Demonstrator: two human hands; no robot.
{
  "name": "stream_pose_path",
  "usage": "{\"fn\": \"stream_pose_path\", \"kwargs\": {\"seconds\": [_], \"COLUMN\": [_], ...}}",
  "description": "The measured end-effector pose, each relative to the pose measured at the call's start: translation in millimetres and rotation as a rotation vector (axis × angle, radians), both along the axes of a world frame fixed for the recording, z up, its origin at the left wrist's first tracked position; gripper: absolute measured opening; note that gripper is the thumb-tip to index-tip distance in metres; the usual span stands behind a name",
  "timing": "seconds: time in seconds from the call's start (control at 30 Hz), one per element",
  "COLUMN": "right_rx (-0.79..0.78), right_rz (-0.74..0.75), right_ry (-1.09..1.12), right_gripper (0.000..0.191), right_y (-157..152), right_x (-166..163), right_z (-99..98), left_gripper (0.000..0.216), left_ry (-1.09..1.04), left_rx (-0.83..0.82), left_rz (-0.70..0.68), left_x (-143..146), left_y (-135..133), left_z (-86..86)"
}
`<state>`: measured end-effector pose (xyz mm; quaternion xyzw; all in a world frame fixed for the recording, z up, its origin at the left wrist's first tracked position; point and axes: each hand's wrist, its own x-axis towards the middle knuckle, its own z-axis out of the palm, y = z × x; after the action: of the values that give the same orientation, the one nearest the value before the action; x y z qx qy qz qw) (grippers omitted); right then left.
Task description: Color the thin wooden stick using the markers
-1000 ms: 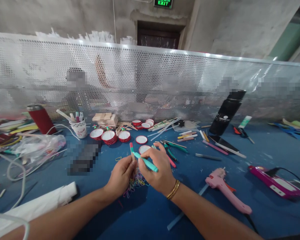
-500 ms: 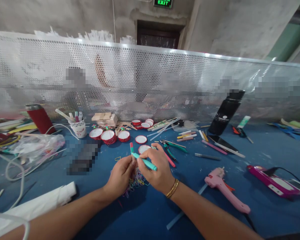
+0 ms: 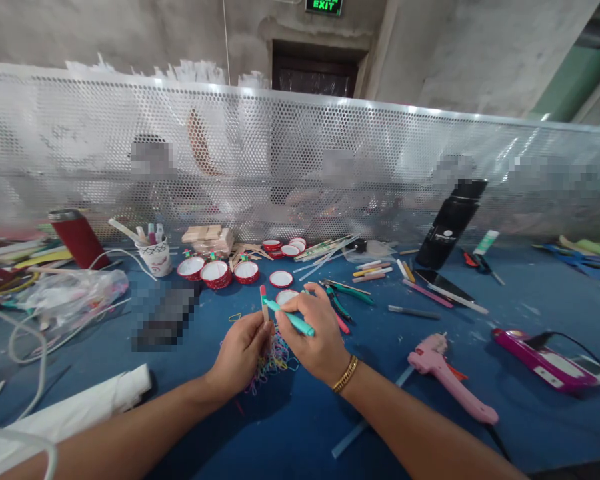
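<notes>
Between thumb and fingers, my left hand (image 3: 243, 350) pinches a thin wooden craft stick (image 3: 265, 310) that stands nearly upright. Its top end is red, with a little green just below and pale wood lower down. My right hand (image 3: 315, 330) holds a turquoise marker pen (image 3: 296, 320), its tip touching the stick under the red end. A heap of colourful rubber bands (image 3: 279, 360) lies on the table beneath my hands, partly covered by them. Behind them are white, red-rimmed round pieces (image 3: 281, 279), one partly hidden by my right hand.
A pink glue gun (image 3: 447, 380) and a magenta device (image 3: 545, 360) lie at right. Pliers (image 3: 350, 293) and several pens (image 3: 373, 271) sit beyond my right hand. A black bottle (image 3: 450, 227) stands near the perforated metal screen (image 3: 300, 153); a white roll (image 3: 75, 417) lies at left.
The marker tip has moved slightly up the stick. The stick's visible side now shows less green under the red and more bare wood. Both hands keep their holds.
</notes>
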<state>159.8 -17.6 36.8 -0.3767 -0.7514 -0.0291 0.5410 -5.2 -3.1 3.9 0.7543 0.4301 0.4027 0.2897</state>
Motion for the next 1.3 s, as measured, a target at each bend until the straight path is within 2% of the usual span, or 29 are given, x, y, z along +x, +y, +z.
{"fn": "stream_pose_path", "kwargs": {"seconds": [0.77,1.3], "right_rx": [0.004,0.036], "right_rz": [0.024,-0.039], "right_ry": [-0.002,0.003], "right_gripper": [0.012,0.015], "right_y": [-0.5,1.0], "right_x": [-0.2,-1.8], "right_z": [0.8,-0.2], "left_gripper": [0.04,0.039], "left_ry": [0.017,-0.013], "left_rx": [0.03,-0.001], "left_rz": [-0.015,-0.003], "left_x": [-0.1,-0.9], "left_y": [0.1,-0.1], "left_z": [0.0,-0.2]}}
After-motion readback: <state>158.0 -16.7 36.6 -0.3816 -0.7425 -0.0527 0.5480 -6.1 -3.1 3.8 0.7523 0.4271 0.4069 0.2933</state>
